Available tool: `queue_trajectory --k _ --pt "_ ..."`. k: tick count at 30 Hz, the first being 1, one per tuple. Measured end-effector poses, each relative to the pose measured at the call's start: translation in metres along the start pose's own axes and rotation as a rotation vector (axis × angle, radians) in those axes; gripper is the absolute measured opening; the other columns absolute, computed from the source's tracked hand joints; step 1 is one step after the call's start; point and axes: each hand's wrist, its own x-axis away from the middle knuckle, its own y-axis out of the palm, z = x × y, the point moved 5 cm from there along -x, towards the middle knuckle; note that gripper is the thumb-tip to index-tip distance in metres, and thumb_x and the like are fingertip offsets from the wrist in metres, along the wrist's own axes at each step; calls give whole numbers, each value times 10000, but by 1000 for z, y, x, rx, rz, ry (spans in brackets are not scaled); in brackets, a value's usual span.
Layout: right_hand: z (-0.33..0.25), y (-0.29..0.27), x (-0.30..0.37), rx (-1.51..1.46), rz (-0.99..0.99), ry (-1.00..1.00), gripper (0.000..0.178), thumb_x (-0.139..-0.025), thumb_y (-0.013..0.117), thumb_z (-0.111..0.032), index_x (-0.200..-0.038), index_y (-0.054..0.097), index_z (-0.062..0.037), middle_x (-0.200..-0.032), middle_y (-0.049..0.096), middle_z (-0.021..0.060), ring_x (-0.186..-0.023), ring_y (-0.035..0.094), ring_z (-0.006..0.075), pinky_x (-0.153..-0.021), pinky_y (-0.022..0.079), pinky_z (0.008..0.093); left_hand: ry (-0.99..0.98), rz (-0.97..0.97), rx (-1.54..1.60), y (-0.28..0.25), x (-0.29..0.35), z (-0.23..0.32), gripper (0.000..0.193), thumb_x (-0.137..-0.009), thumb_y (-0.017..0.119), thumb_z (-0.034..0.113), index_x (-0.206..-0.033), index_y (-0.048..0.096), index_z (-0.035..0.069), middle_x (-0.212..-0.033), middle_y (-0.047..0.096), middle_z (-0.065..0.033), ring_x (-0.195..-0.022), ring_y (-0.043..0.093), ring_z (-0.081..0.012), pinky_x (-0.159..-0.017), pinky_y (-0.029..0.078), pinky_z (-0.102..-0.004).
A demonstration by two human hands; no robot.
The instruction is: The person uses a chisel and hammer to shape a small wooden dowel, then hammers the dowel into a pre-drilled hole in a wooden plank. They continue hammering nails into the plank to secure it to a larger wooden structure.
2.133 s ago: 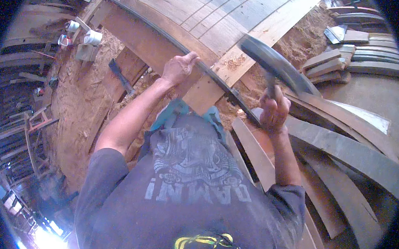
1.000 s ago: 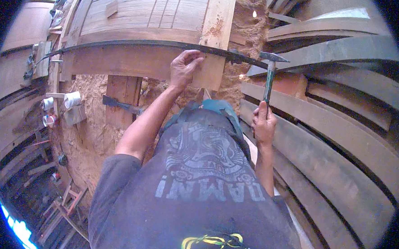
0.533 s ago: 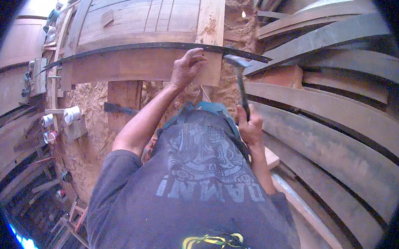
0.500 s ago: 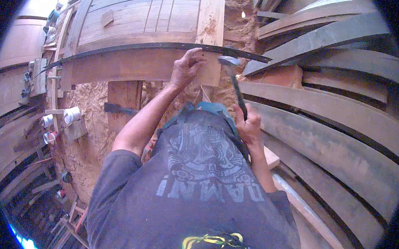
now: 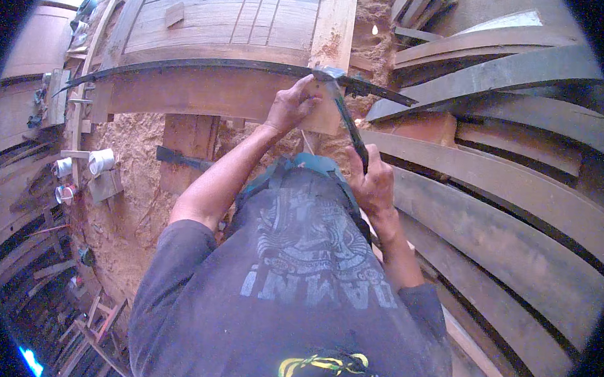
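A wooden panel [image 5: 204, 93], built like a door, lies in front of me. Across it near its close edge runs a long, thin dark strip [image 5: 206, 62], which looks to have small holes along it. My left hand [image 5: 292, 108] is at the strip's right part, fingers curled and pinched together; whatever lies between the fingertips is too small to make out. In my right hand [image 5: 373, 178] is a hammer [image 5: 348, 123], gripped by its dark handle. Its metal head is down at the strip, close by the left fingertips.
A small wood offcut [image 5: 174, 14] rests on the panel. Long planks [image 5: 493, 192] are stacked on the right. To the left stand white cups [image 5: 101, 161], and a dark flat tool [image 5: 180, 158] lies on a board. Sawdust [image 5: 130, 207] covers the ground.
The hammer head has come left and down onto the strip near my left fingertips. My right hand has shifted slightly left and up. The whole view has shifted a little.
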Motion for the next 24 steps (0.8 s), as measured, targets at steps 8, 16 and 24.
queue_trajectory --k 8,16,24 --pt "55 13 9 176 -221 318 407 -1037 658 -403 -1106 654 -2 -763 673 259 -770 689 503 -668 499 591 -4 229 149 -36 48 14 514 -968 721 84 -1449 545 43 -1160 754 -168 -1027 762 -287 -876 599 -409" --pt "25 10 14 -106 -4 139 396 -1075 640 -383 -910 594 -26 -656 527 121 -605 473 184 -566 437 408 -899 -9 1608 44 114 -102 617 -933 800 450 -1387 594 87 -1323 666 -95 -1249 610 -257 -1100 471 -469" --pt "49 48 12 124 -115 211 364 -1062 634 -375 -976 627 -21 -813 696 278 -801 697 510 -629 509 566 -674 -3 1892 62 54 -48 666 -959 759 442 -1464 552 61 -1433 627 -93 -1342 546 -299 -1191 381 -482"
